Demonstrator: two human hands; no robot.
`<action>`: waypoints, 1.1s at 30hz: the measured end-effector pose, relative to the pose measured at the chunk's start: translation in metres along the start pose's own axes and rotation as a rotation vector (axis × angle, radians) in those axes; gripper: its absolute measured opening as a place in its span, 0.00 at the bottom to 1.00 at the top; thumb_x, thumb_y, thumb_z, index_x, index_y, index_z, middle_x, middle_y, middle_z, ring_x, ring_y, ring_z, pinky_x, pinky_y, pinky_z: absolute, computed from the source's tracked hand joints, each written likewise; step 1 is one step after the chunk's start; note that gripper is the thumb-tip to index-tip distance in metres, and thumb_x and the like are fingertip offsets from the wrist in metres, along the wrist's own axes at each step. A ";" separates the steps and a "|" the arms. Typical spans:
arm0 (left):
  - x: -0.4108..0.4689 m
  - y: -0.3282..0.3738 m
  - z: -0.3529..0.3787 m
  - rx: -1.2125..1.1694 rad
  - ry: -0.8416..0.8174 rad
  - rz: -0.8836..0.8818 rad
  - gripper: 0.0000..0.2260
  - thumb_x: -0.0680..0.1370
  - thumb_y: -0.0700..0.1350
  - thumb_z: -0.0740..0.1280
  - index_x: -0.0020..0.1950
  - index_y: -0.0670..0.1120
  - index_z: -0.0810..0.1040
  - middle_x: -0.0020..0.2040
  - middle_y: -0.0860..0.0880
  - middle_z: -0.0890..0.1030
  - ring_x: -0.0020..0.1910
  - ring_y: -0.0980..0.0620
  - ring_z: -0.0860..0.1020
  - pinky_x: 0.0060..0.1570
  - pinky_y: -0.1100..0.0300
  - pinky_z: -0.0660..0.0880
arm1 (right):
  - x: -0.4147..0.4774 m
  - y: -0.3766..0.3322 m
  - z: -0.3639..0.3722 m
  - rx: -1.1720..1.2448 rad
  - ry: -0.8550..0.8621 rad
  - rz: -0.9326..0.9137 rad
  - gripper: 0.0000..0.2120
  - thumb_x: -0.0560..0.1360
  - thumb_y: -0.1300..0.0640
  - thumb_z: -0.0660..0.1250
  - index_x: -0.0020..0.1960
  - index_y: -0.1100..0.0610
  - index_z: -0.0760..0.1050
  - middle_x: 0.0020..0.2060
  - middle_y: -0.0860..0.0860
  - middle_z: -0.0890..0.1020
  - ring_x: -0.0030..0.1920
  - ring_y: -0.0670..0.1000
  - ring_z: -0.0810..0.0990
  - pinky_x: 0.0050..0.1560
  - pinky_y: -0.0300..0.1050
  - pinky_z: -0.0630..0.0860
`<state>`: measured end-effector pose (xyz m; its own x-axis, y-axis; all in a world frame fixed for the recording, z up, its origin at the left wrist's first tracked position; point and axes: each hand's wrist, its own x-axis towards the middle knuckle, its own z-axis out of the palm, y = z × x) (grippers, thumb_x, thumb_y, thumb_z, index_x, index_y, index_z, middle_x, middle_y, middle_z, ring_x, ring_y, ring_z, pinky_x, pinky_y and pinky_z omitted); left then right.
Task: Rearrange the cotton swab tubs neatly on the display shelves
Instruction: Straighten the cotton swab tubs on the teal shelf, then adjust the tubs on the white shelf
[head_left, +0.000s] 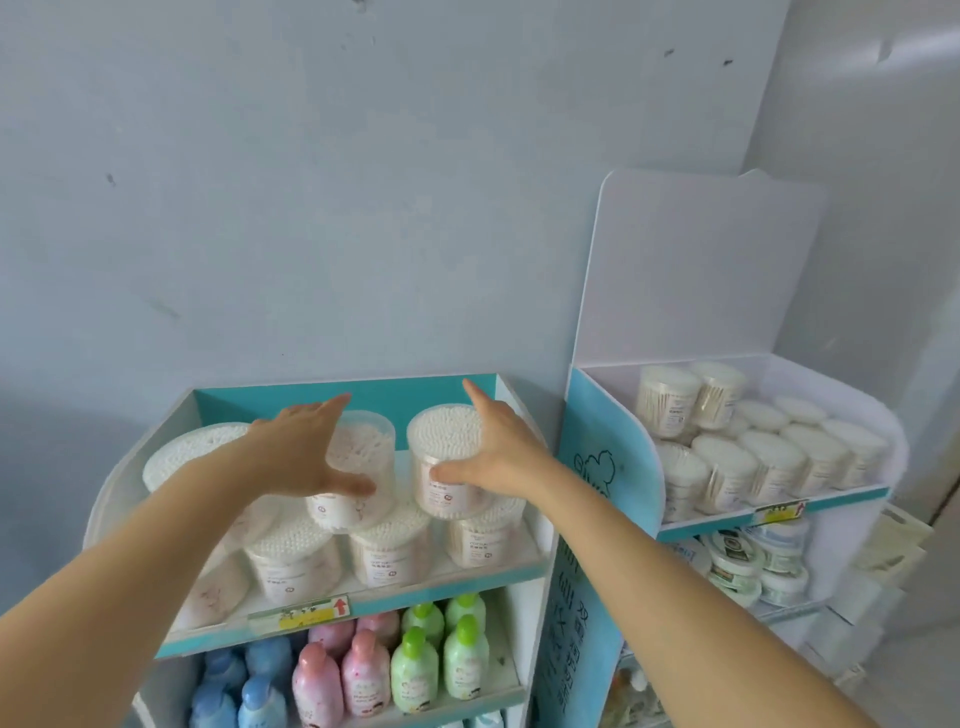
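Both hands are up at the top shelf (431, 590) of the left stand. My left hand (304, 452) lies flat against the outer side of the left tub (370, 441), fingers straight toward the teal back panel (400, 397), thumb across the tub's front. My right hand (501, 452) mirrors it on the right tub (441, 431), with the forefinger stretched to the back panel and the thumb on the label. Neither hand is closed round anything; both are released and only touching.

These two tubs stand on the second tier, resting on the lids of the front row (387, 551), three tubs lined up just behind the shelf lip. A narrow gap separates the upper pair. Behind them I see open room up to the back panel. My right hand fills the space between the right tub and the side wall (525, 415). To the left, a wide tub (187, 452) sits near the shelf's curved edge, partly behind my forearm.

Bottles (415, 660) in blue, pink and green crowd the shelf below. A second stand (701, 260) to the right holds more tubs (769, 457).
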<state>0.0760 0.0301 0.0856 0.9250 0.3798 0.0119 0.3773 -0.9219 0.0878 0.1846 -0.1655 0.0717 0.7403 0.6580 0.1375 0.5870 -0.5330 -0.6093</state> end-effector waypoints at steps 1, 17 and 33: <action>-0.002 0.007 -0.002 0.004 0.005 -0.008 0.55 0.62 0.71 0.68 0.77 0.50 0.42 0.78 0.50 0.50 0.76 0.49 0.50 0.72 0.42 0.53 | -0.001 0.003 -0.005 0.017 -0.024 -0.030 0.52 0.66 0.46 0.76 0.78 0.48 0.44 0.76 0.51 0.56 0.75 0.52 0.56 0.70 0.47 0.58; 0.051 0.293 -0.010 -0.187 0.382 0.416 0.30 0.75 0.59 0.64 0.74 0.53 0.61 0.73 0.54 0.65 0.72 0.54 0.61 0.69 0.58 0.58 | -0.062 0.191 -0.172 0.192 0.430 -0.065 0.21 0.72 0.58 0.71 0.64 0.51 0.73 0.54 0.48 0.77 0.50 0.44 0.76 0.51 0.33 0.72; 0.190 0.356 0.031 -0.242 -0.004 0.347 0.44 0.68 0.61 0.71 0.76 0.49 0.51 0.72 0.47 0.64 0.70 0.47 0.63 0.65 0.52 0.65 | 0.033 0.298 -0.244 0.083 0.039 0.164 0.46 0.66 0.66 0.72 0.76 0.44 0.52 0.73 0.42 0.58 0.71 0.45 0.62 0.56 0.36 0.69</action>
<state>0.3872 -0.2281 0.0878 0.9957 0.0496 0.0784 0.0228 -0.9502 0.3106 0.4640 -0.4326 0.0852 0.8368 0.5442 0.0600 0.4296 -0.5848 -0.6880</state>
